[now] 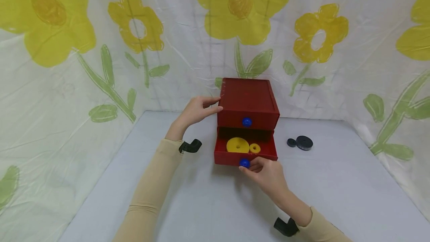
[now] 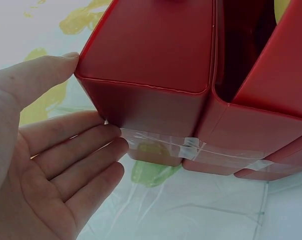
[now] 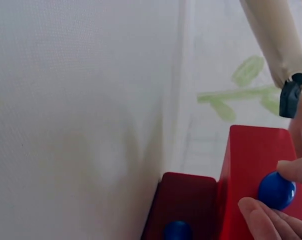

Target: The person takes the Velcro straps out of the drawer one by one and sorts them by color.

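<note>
Left hand (image 1: 196, 110): fingers straight and spread, thumb above, palm flat against a surface; wrist bent slightly upward; forearm in a beige sleeve, reaching forward. Right hand (image 1: 267, 174): fingers curled, thumb and fingertips (image 3: 263, 217) pinching at the grip; wrist below it, beige-sleeved forearm angled in from the lower right.

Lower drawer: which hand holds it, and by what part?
The right hand pinches its blue knob; the left hand steadies the red box.

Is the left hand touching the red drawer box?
Touching. In the left wrist view, the left hand rests its straight fingers and thumb on the red drawer box.
</note>
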Demonstrator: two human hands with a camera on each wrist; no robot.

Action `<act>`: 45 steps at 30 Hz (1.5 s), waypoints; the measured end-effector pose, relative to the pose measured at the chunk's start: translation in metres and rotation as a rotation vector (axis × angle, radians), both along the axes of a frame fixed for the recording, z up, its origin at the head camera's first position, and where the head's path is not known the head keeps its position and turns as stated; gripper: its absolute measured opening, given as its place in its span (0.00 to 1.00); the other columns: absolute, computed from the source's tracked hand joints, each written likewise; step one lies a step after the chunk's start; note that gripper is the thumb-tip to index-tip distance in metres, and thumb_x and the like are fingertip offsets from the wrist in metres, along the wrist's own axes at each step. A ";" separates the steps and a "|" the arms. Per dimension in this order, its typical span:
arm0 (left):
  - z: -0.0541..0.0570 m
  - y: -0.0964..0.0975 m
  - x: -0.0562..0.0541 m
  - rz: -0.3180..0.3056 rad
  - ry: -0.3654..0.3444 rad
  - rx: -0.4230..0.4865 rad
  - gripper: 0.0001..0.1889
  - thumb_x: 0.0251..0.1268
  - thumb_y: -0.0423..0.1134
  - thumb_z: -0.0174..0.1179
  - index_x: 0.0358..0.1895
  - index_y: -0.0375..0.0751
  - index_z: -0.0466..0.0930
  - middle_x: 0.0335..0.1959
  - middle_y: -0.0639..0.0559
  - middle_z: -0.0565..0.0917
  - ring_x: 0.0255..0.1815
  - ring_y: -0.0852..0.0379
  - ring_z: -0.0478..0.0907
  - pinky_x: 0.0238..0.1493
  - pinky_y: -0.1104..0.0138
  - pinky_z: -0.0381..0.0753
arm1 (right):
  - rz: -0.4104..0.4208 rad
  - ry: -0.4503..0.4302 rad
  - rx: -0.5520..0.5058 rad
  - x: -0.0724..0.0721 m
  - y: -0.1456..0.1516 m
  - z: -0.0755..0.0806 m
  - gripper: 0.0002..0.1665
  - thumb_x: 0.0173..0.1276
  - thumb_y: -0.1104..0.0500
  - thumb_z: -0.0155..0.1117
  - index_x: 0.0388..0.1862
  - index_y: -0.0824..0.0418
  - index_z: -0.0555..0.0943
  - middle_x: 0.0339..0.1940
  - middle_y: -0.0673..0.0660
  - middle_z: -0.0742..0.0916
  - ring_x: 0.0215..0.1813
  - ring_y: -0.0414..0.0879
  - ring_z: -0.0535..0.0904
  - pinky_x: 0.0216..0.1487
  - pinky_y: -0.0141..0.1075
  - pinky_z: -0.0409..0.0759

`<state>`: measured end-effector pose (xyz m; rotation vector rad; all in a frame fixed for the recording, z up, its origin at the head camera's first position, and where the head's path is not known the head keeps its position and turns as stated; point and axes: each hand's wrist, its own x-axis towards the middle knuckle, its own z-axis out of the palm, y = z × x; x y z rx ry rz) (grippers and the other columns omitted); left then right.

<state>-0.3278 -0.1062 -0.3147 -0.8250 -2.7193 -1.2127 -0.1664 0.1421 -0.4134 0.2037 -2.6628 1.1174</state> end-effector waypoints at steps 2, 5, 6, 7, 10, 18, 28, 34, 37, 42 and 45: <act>0.000 0.000 0.000 0.000 0.005 0.000 0.31 0.61 0.59 0.59 0.65 0.50 0.73 0.64 0.50 0.75 0.64 0.52 0.72 0.60 0.58 0.76 | 0.006 -0.003 0.004 0.000 0.001 0.000 0.17 0.50 0.44 0.76 0.28 0.55 0.85 0.24 0.47 0.87 0.26 0.33 0.81 0.31 0.24 0.81; 0.000 0.000 0.000 -0.001 0.006 0.003 0.31 0.61 0.59 0.59 0.65 0.49 0.72 0.64 0.49 0.75 0.64 0.52 0.72 0.60 0.58 0.76 | 0.016 -0.006 0.013 -0.001 0.002 0.001 0.17 0.50 0.44 0.76 0.29 0.55 0.85 0.25 0.47 0.87 0.27 0.33 0.81 0.32 0.24 0.81; 0.000 0.000 0.000 -0.001 0.006 0.004 0.31 0.61 0.59 0.59 0.65 0.49 0.72 0.64 0.50 0.75 0.64 0.52 0.72 0.60 0.58 0.76 | 0.018 -0.007 0.015 -0.001 0.002 0.001 0.17 0.50 0.44 0.76 0.29 0.55 0.85 0.25 0.47 0.87 0.27 0.33 0.81 0.32 0.24 0.81; 0.000 0.000 0.000 -0.001 0.005 0.006 0.31 0.61 0.59 0.59 0.65 0.49 0.73 0.64 0.50 0.75 0.64 0.52 0.72 0.60 0.58 0.76 | 0.019 -0.009 0.016 -0.001 0.003 0.001 0.17 0.50 0.44 0.76 0.29 0.55 0.85 0.25 0.46 0.87 0.27 0.33 0.81 0.32 0.24 0.81; 0.000 0.000 0.000 0.001 0.003 0.009 0.31 0.61 0.59 0.59 0.65 0.49 0.73 0.63 0.50 0.75 0.64 0.52 0.73 0.60 0.59 0.76 | 0.024 -0.012 0.016 0.000 0.003 0.002 0.17 0.49 0.45 0.76 0.29 0.55 0.85 0.25 0.46 0.87 0.27 0.33 0.82 0.32 0.25 0.81; 0.000 0.001 0.002 -0.013 -0.003 0.018 0.31 0.61 0.58 0.59 0.65 0.49 0.73 0.64 0.50 0.75 0.65 0.52 0.72 0.61 0.59 0.76 | 0.052 0.033 0.011 0.001 0.009 0.003 0.16 0.50 0.43 0.75 0.30 0.52 0.85 0.25 0.44 0.87 0.27 0.31 0.81 0.32 0.24 0.81; 0.000 0.000 0.002 -0.018 0.000 0.020 0.31 0.61 0.58 0.59 0.65 0.48 0.72 0.64 0.50 0.75 0.65 0.52 0.72 0.61 0.59 0.75 | 0.097 0.312 -0.056 -0.001 0.033 0.024 0.09 0.53 0.52 0.75 0.31 0.51 0.85 0.26 0.44 0.88 0.26 0.32 0.82 0.30 0.24 0.81; 0.000 0.000 0.001 -0.019 0.001 0.024 0.31 0.61 0.58 0.59 0.65 0.48 0.73 0.64 0.50 0.75 0.65 0.53 0.72 0.61 0.60 0.75 | 0.134 0.374 -0.033 -0.015 0.049 0.035 0.11 0.55 0.60 0.74 0.38 0.58 0.84 0.31 0.50 0.89 0.31 0.37 0.85 0.35 0.20 0.80; 0.000 0.000 0.001 -0.017 0.000 0.027 0.31 0.61 0.58 0.59 0.65 0.48 0.73 0.63 0.50 0.76 0.64 0.54 0.72 0.61 0.60 0.75 | 0.154 0.378 -0.033 -0.023 0.054 0.037 0.13 0.55 0.61 0.74 0.40 0.59 0.84 0.33 0.51 0.89 0.34 0.39 0.86 0.38 0.19 0.79; 0.000 0.000 0.001 -0.013 -0.001 0.021 0.30 0.61 0.58 0.59 0.65 0.49 0.73 0.63 0.50 0.75 0.65 0.53 0.72 0.61 0.59 0.75 | 0.161 0.297 -0.029 -0.036 0.059 0.041 0.15 0.55 0.58 0.74 0.42 0.59 0.84 0.37 0.53 0.89 0.37 0.42 0.86 0.38 0.21 0.80; 0.000 0.000 0.001 -0.012 -0.002 0.017 0.30 0.61 0.58 0.59 0.65 0.49 0.73 0.64 0.50 0.75 0.65 0.52 0.72 0.61 0.59 0.75 | 0.171 0.234 -0.043 -0.042 0.060 0.042 0.16 0.55 0.56 0.74 0.43 0.58 0.84 0.38 0.53 0.89 0.38 0.43 0.86 0.38 0.22 0.81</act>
